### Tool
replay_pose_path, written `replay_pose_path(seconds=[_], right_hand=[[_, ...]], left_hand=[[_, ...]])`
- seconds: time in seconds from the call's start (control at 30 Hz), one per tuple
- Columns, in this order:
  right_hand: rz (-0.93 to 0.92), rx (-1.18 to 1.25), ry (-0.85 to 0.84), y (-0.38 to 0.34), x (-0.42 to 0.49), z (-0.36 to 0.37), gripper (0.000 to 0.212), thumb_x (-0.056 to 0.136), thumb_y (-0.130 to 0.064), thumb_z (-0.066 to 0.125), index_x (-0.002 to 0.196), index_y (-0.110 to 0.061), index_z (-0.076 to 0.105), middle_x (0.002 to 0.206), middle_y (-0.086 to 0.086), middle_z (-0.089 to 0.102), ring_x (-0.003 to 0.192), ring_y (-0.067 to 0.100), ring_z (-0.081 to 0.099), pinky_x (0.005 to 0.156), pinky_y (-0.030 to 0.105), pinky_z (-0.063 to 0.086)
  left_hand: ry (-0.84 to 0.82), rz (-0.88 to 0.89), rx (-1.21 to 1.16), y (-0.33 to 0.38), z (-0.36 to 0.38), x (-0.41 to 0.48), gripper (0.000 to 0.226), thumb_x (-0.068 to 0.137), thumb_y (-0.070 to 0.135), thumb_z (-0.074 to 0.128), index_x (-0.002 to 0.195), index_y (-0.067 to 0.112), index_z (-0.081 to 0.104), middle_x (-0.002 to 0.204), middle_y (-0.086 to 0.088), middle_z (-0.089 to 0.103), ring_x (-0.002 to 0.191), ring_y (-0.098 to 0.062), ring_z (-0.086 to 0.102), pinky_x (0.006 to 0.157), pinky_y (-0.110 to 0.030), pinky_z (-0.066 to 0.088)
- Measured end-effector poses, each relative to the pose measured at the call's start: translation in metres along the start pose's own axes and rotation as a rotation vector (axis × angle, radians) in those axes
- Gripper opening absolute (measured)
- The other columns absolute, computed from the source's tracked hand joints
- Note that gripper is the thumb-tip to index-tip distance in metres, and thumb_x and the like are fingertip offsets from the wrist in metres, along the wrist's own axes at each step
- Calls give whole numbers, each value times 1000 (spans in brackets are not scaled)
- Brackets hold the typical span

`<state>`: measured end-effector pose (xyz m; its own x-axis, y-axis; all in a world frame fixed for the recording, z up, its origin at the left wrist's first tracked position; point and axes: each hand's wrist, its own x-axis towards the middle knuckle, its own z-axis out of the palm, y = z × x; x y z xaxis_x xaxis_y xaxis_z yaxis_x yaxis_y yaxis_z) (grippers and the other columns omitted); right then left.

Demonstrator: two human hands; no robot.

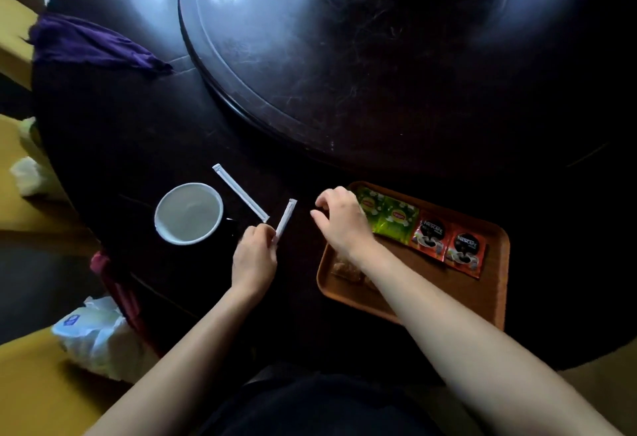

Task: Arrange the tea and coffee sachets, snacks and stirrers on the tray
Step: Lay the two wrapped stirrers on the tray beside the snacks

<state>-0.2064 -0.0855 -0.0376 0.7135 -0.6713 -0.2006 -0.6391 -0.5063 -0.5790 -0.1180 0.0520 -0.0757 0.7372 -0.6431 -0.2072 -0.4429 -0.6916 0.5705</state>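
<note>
A person sits at a dark round surface (144,146), seen from above, both bare forearms reaching forward.

The left hand (254,256) pinches the lower end of a paper-wrapped stirrer (285,218) between thumb and fingers, its grip closed on it, the stirrer tilted up and away. It is probably held by the end so it can be carried across and laid flat on the tray. A second stirrer (240,192) lies flat on the surface just beyond, its near end close to the held one, running diagonally past a white-lined mug (189,213) that stands to the left.

The right hand (339,220) hovers over the tray's left edge, fingers curled and slightly apart, holding nothing that can be seen. It may be waiting to receive the stirrer.

The wooden tray (496,263) sits to the right. Along its far side, in a neat overlapping row, lie two green tea sachets (386,216) and then two red coffee sachets (448,246). A wrapped snack (346,268) lies at the near left, partly hidden under the right forearm.

That forearm crosses the open part of the tray, so it stands in the way of placing the stirrers there.

Further off: a raised turntable (344,73), a purple cloth (93,44) at far left, and a tissue pack (91,332) beside the surface's near left edge.
</note>
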Motion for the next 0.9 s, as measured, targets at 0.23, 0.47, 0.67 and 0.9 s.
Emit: replay_pose_path(seconds=[0.23, 0.47, 0.67, 0.9], right_hand=[[-91, -124, -232, -46, 47, 41, 31, 83, -30, 63, 105, -8, 59, 112, 12, 58, 108, 28, 52, 92, 42, 47], [-105, -279, -191, -67, 55, 72, 26, 84, -22, 64, 102, -5, 56, 108, 14, 60, 102, 30, 56, 83, 40, 48], [39, -217, -162, -69, 60, 72, 14, 85, -8, 55, 99, -4, 56, 105, 16, 64, 99, 33, 60, 75, 38, 48], [177, -33, -113, -42, 50, 43, 16, 81, -16, 55, 95, -7, 56, 100, 12, 64, 95, 29, 59, 76, 40, 51]], left_hand=[[-94, -158, 52, -3, -5, 0, 15, 77, 6, 52, 92, 5, 53, 99, -18, 60, 93, -35, 56, 76, -41, 43], [-164, -178, 234, -15, -12, -15, 23, 77, 12, 52, 97, 3, 54, 105, -19, 59, 98, -37, 56, 80, -42, 44], [-192, -238, 35, -21, -22, -16, 19, 79, 10, 51, 95, 4, 57, 104, -20, 54, 94, -37, 55, 80, -38, 43], [-252, -322, -163, -17, -20, -16, 14, 83, 15, 49, 86, 16, 62, 87, -5, 62, 86, -23, 58, 69, -26, 38]])
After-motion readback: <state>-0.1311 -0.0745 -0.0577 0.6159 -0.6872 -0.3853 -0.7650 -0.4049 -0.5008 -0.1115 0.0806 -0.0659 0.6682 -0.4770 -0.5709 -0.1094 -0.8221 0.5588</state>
